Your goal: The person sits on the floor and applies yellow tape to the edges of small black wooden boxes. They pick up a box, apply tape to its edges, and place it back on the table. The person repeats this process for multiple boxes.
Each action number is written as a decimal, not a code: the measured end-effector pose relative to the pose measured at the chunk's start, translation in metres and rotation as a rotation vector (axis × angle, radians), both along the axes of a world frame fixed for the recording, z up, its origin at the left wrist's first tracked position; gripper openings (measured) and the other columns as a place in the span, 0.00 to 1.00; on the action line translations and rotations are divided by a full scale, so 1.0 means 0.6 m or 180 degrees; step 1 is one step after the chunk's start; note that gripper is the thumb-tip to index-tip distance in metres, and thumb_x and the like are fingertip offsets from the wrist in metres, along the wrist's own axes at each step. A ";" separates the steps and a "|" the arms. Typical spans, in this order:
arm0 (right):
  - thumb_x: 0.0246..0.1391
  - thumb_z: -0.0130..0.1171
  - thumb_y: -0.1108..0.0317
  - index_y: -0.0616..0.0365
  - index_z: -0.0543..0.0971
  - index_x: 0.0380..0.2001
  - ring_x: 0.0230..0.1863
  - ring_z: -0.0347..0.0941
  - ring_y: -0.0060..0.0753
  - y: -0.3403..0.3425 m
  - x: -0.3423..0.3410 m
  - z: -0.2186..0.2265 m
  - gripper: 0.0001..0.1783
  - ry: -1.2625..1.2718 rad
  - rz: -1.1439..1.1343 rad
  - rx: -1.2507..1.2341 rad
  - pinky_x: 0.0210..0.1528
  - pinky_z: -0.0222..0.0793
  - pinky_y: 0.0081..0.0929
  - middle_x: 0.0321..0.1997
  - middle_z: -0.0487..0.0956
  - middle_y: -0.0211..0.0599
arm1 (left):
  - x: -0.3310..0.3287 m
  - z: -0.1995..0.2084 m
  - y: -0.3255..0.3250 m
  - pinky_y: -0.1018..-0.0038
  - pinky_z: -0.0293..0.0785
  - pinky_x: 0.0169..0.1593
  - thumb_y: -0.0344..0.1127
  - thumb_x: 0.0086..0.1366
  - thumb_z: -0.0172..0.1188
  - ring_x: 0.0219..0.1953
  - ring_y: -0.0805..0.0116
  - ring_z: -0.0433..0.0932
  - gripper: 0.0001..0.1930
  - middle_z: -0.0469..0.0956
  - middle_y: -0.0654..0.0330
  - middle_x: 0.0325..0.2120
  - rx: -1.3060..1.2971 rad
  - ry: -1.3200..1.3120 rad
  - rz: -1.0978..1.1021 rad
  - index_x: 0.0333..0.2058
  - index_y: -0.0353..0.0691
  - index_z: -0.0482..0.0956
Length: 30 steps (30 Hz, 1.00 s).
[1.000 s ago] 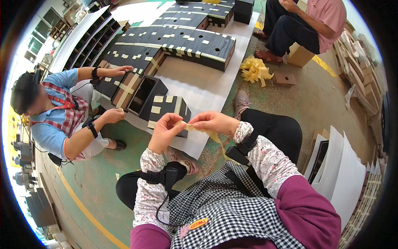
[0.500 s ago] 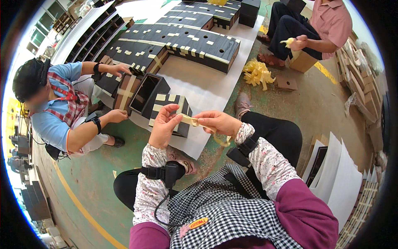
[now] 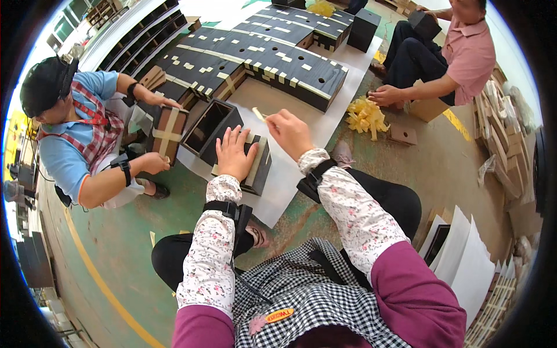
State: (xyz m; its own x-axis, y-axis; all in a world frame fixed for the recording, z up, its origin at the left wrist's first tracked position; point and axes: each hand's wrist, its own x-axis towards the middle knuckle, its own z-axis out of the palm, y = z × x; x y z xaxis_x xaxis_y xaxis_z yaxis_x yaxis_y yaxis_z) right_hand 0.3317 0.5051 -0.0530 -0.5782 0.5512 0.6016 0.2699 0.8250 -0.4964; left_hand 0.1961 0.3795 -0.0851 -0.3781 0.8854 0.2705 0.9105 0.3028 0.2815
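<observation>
My left hand (image 3: 234, 155) lies flat with spread fingers on top of a small black box (image 3: 259, 175) that has strips of pale masking tape on it. To its right my right hand (image 3: 292, 136) is raised, thumb and fingers pinched together on a short strip of masking tape (image 3: 259, 114). The free end of the strip sticks up to the left, apart from the box. Just beyond my left hand stands an open-topped black box (image 3: 203, 138).
At left a co-worker (image 3: 81, 133) holds a brown taped panel (image 3: 170, 132). Taped black boxes (image 3: 272, 61) stand in rows on white sheeting (image 3: 278, 200). Crumpled yellow tape (image 3: 365, 119) lies near a seated person in pink (image 3: 470, 49). White boards (image 3: 458, 255) lean at right.
My left hand has let go of the tape and come down on the black box. My right hand has moved forward with the strip. The co-worker's panel has turned toward me.
</observation>
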 end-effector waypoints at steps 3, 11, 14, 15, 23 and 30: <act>0.46 0.55 0.70 0.55 0.77 0.27 0.32 0.73 0.40 -0.002 -0.018 -0.019 0.04 -0.0499 0.0389 0.0517 0.32 0.69 0.33 0.27 0.71 0.35 | 0.002 -0.001 0.000 0.53 0.42 0.65 0.53 0.62 0.50 0.65 0.59 0.51 0.25 0.60 0.60 0.60 -0.0007 -0.0009 0.0051 0.55 0.49 0.67; 0.49 0.53 0.71 0.53 0.79 0.32 0.32 0.73 0.38 -0.012 0.011 -0.023 0.07 -0.1150 0.0684 0.0255 0.33 0.70 0.32 0.30 0.71 0.35 | 0.006 -0.010 0.001 0.52 0.43 0.65 0.48 0.63 0.48 0.65 0.61 0.52 0.22 0.61 0.62 0.59 -0.0101 0.0143 0.0207 0.54 0.47 0.66; 0.50 0.53 0.71 0.53 0.80 0.32 0.33 0.74 0.38 -0.003 0.009 0.001 0.08 -0.1100 0.0533 0.0239 0.34 0.70 0.32 0.30 0.71 0.35 | 0.003 -0.001 0.002 0.52 0.44 0.65 0.46 0.64 0.47 0.65 0.61 0.52 0.22 0.60 0.62 0.60 -0.0124 0.0045 0.0230 0.54 0.46 0.65; 0.51 0.52 0.72 0.53 0.80 0.32 0.33 0.74 0.39 -0.002 0.012 0.014 0.08 -0.1018 0.0453 0.0210 0.34 0.70 0.33 0.31 0.72 0.36 | 0.007 0.002 0.003 0.52 0.44 0.64 0.46 0.64 0.47 0.65 0.61 0.52 0.22 0.60 0.63 0.60 -0.0137 -0.0027 0.0224 0.55 0.46 0.65; 0.48 0.51 0.72 0.59 0.74 0.36 0.35 0.73 0.38 -0.024 -0.006 -0.015 0.10 -0.1386 0.0575 0.0845 0.36 0.71 0.31 0.31 0.70 0.38 | 0.005 -0.007 0.007 0.54 0.48 0.63 0.45 0.64 0.48 0.65 0.62 0.53 0.19 0.62 0.62 0.58 0.0084 -0.0059 0.0293 0.53 0.50 0.67; 0.49 0.50 0.72 0.57 0.75 0.36 0.34 0.73 0.40 -0.010 0.029 0.016 0.10 -0.1745 0.0656 0.0392 0.36 0.71 0.35 0.33 0.70 0.39 | 0.006 -0.007 0.009 0.58 0.52 0.61 0.43 0.63 0.48 0.65 0.62 0.53 0.20 0.61 0.63 0.59 0.0003 0.0015 0.0345 0.54 0.53 0.65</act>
